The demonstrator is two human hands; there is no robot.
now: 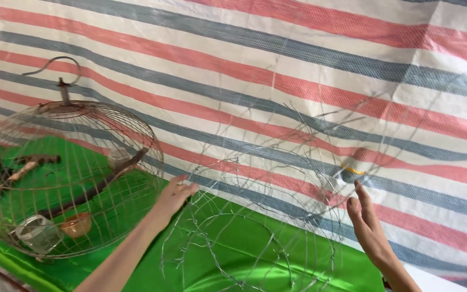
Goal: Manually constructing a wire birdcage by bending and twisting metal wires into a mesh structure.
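Observation:
An unfinished cage frame of thin silver wire [255, 216] stands in front of me on a shiny green cloth [233, 243]. My left hand [174, 196] grips a wire on the frame's left side. My right hand [367, 224] is flat with fingers straight, at the frame's right side, close to the wires; contact is unclear. A small yellow and white piece [347, 172] sits on the frame just above that hand.
A finished round wire birdcage [66, 178] with a top hook [55, 67] stands at the left, holding wooden perches, a glass cup [38, 233] and an orange cup [77, 224]. A red, blue and white striped tarp [298, 65] hangs behind.

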